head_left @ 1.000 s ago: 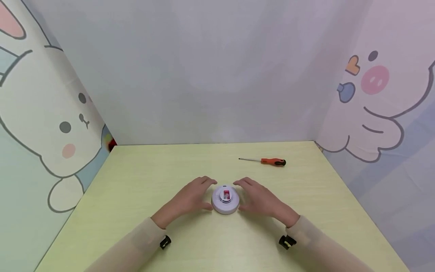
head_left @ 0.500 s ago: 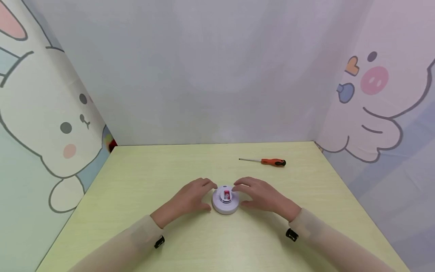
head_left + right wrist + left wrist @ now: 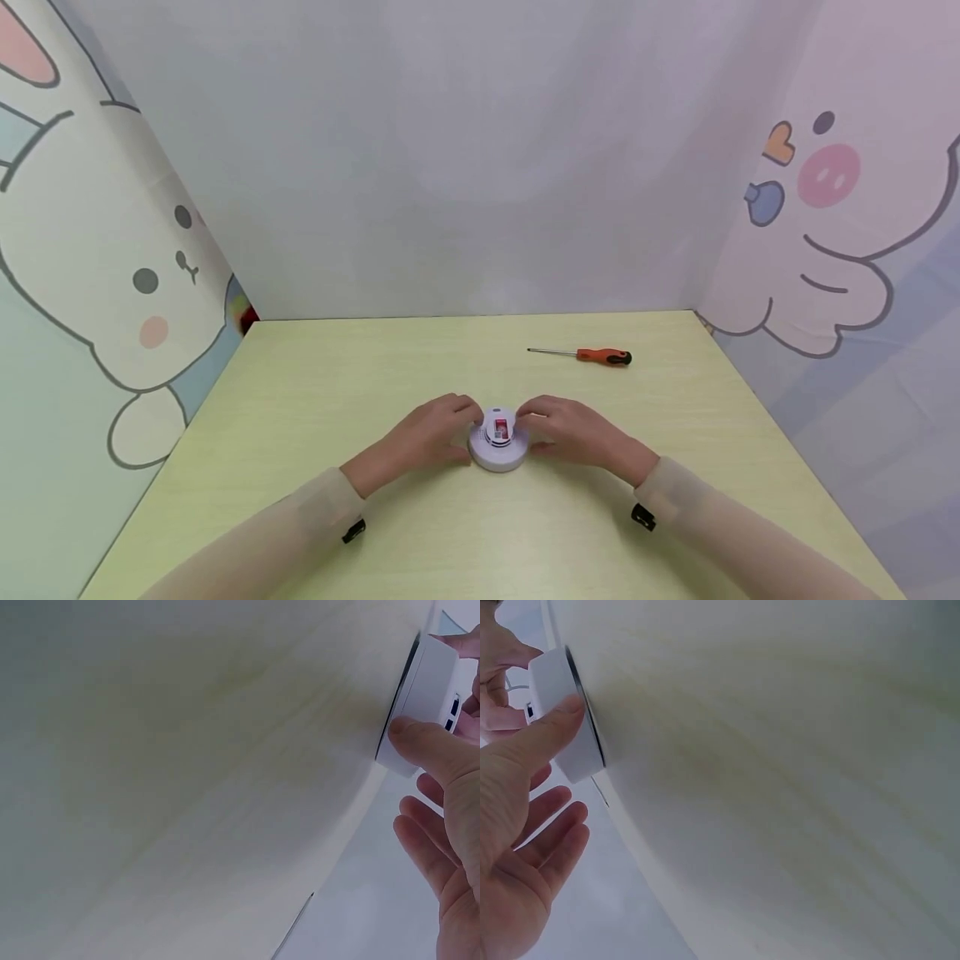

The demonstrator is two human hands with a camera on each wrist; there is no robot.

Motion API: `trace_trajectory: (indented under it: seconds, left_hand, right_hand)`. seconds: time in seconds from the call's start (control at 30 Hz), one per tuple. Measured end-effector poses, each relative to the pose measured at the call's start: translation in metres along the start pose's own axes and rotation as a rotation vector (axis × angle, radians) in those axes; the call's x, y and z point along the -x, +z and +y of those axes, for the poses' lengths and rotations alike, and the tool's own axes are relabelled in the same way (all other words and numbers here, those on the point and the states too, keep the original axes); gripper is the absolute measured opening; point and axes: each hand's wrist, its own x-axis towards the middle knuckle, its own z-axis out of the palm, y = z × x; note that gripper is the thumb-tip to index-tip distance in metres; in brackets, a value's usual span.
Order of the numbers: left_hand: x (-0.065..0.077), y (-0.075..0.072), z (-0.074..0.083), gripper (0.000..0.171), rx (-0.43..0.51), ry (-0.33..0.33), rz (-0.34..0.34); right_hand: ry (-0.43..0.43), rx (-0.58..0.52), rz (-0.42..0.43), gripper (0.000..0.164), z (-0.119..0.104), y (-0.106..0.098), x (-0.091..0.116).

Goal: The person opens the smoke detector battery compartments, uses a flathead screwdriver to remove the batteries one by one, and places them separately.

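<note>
A round white smoke detector (image 3: 498,457) with a red-and-white label on top lies flat on the table in the head view. From its left side my left hand (image 3: 437,432) grips it, thumb on the rim and index finger bent over the edge. My right hand (image 3: 576,432) holds the opposite side the same way. In the left wrist view, the left thumb presses the side wall of the smoke detector (image 3: 549,679), while the other fingers hang off it. The right wrist view has the right thumb on the wall of the smoke detector (image 3: 430,679).
A screwdriver (image 3: 600,357) with a red and black handle lies farther back, right of centre, its shaft pointing left. The pale table (image 3: 337,358) ends at a white cloth backdrop (image 3: 450,208). Cartoon-printed cloths stand along both sides.
My right hand's fingers have come in over the detector's edge, and the left fingers have closed onto its left side. Both hands now touch it. The detector and screwdriver have barely moved.
</note>
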Motion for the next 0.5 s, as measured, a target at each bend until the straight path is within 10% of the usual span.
trace_trajectory:
  seconds: [0.5]
  left_hand:
    - [-0.0047,0.0051,0.0038,0.05,-0.019,0.024,-0.004]
  right_hand:
    - [-0.086,-0.025,0.043,0.047,0.0036,0.0067,-0.0027]
